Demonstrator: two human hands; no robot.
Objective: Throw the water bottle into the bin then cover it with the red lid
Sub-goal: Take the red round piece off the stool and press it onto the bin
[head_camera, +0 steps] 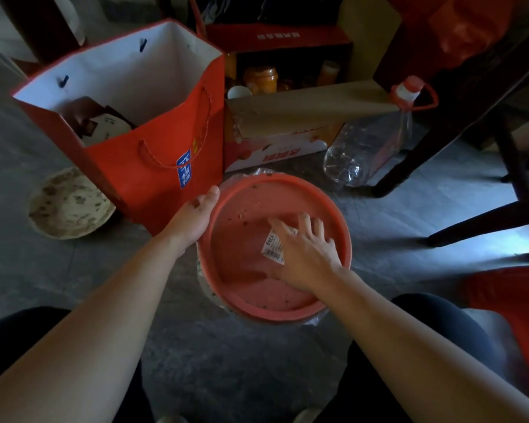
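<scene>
The round red lid [245,239] lies rim-up on top of the bin, whose plastic liner [206,293] shows around the lid's edge. My left hand [193,219] grips the lid's left rim. My right hand [306,250] rests flat inside the lid, fingers spread, partly over a white barcode sticker [272,244]. The inside of the bin is hidden under the lid. A large clear plastic bottle [370,145] with a red cap and handle leans on the floor at the right, behind the bin.
A red paper bag [153,160] stands directly left of the bin. A cardboard box [287,132] with jars sits behind. A dirty round dish [71,203] lies on the floor at left. Dark chair legs [440,148] stand at the right.
</scene>
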